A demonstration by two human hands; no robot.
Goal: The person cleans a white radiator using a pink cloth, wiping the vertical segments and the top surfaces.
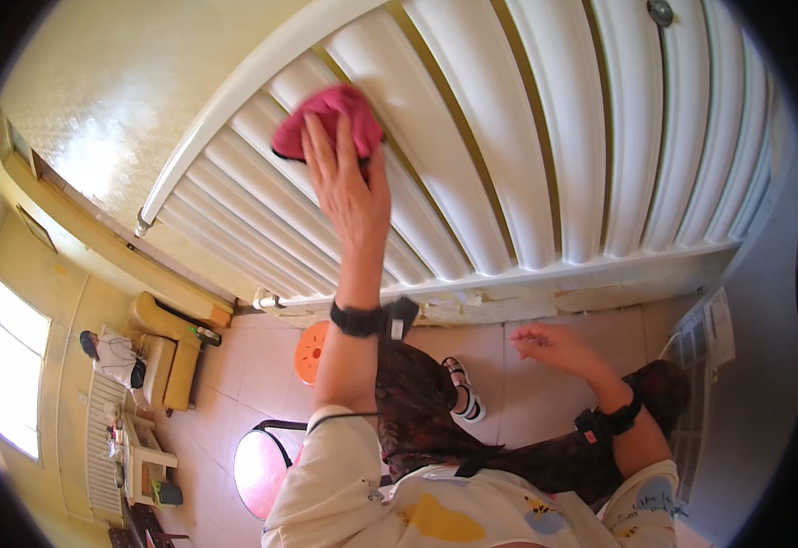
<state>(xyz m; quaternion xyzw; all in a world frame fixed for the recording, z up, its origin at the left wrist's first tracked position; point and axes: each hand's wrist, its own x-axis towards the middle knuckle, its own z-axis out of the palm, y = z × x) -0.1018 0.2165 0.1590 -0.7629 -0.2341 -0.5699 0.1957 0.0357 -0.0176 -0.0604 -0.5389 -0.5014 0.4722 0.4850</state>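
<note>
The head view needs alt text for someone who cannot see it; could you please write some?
A person's left hand holds a pink cloth against a white slatted radiator. The right hand, apparently empty, is over the tiled floor, where a round orange stool stands.

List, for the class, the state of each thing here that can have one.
White radiator: partly covered
Pink cloth: bunched, against the radiator
Left hand: fingers extended over the cloth, grip unclear
Right hand: loosely curled, nothing visible in it
Orange stool: partly hidden
Sandal: being worn
Window: bright; open or shut unclear
</note>
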